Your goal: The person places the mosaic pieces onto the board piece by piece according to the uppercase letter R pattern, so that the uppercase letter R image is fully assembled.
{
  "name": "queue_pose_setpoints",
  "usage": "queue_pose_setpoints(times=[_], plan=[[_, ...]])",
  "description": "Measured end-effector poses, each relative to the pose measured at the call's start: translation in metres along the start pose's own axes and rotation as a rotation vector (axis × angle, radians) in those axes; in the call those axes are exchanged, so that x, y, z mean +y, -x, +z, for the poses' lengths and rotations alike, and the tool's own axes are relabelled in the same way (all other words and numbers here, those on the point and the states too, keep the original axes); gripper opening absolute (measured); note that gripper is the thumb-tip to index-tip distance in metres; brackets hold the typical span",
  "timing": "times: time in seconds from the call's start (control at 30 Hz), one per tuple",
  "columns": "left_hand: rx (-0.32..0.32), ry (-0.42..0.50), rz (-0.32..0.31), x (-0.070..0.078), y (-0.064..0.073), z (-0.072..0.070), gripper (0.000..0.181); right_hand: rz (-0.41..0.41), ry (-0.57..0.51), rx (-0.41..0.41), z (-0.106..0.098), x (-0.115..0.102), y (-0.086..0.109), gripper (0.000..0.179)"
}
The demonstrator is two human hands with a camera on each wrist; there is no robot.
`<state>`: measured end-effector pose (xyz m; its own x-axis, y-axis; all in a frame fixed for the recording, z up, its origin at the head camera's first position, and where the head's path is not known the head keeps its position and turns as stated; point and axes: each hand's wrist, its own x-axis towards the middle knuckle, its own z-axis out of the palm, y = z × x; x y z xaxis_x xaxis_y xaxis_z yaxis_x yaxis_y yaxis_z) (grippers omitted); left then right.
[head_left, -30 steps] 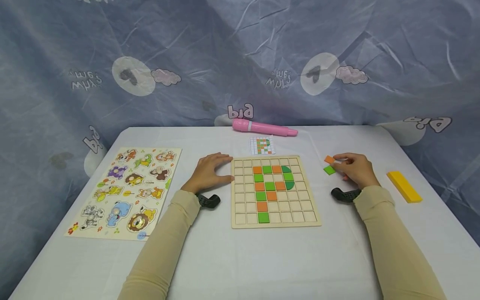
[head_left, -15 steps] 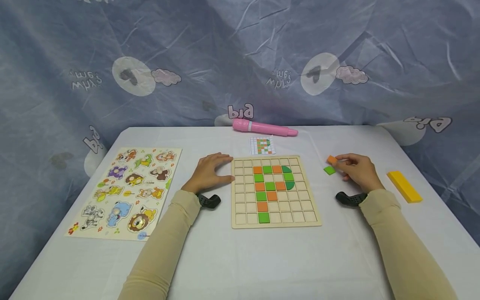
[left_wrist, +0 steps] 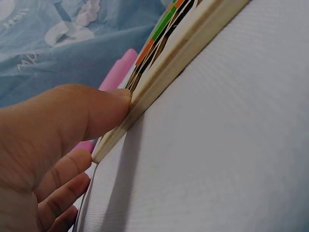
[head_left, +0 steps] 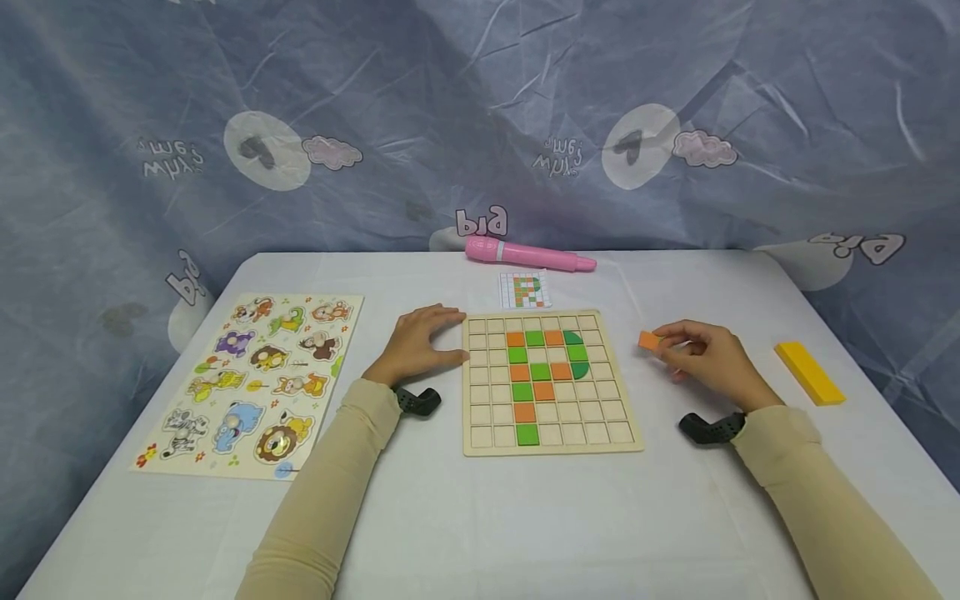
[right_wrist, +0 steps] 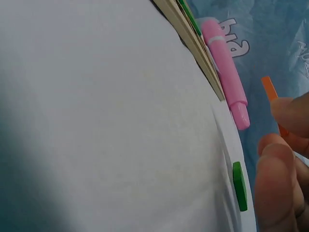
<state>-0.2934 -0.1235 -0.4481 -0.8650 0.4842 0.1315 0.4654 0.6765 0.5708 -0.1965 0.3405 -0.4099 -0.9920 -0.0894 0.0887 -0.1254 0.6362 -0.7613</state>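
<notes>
My right hand [head_left: 708, 360] pinches a small orange square tile [head_left: 649, 340] between thumb and fingers, right of the board. In the right wrist view the orange tile [right_wrist: 268, 88] is seen edge-on, while a green tile [right_wrist: 239, 186] lies on the table below the fingers. That green tile is hidden in the head view. With thumb and fingers spread, my left hand [head_left: 420, 343] touches the left edge of a wooden grid board [head_left: 480, 446]. Orange, green and dark green tiles form a letter-like pattern on the board. In the left wrist view the thumb [left_wrist: 104, 108] presses the board's side.
Behind the board lie a small pattern card [head_left: 524, 291] and a pink marker-shaped object [head_left: 536, 255]. An animal puzzle board [head_left: 255, 392] covers the table's left side, partly under the left sleeve. A yellow block [head_left: 809, 373] lies at the far right.
The orange tile, held by my right hand, has come up and then toward the near left, so the green tile beside it is now covered in the head view. My left hand stays put.
</notes>
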Motion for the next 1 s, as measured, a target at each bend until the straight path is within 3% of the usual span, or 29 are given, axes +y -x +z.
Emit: queue_pose_setpoints(times=[0.5, 1.0], plan=[[-0.009, -0.005, -0.009, 0.002, -0.001, 0.0, 0.075, -0.09, -0.089, -0.239, 0.019, -0.023, 0.019, 0.03], [-0.008, -0.006, -0.007, -0.001, -0.001, 0.0, 0.075, -0.267, -0.13, -0.504, 0.039, -0.039, 0.023, 0.02]])
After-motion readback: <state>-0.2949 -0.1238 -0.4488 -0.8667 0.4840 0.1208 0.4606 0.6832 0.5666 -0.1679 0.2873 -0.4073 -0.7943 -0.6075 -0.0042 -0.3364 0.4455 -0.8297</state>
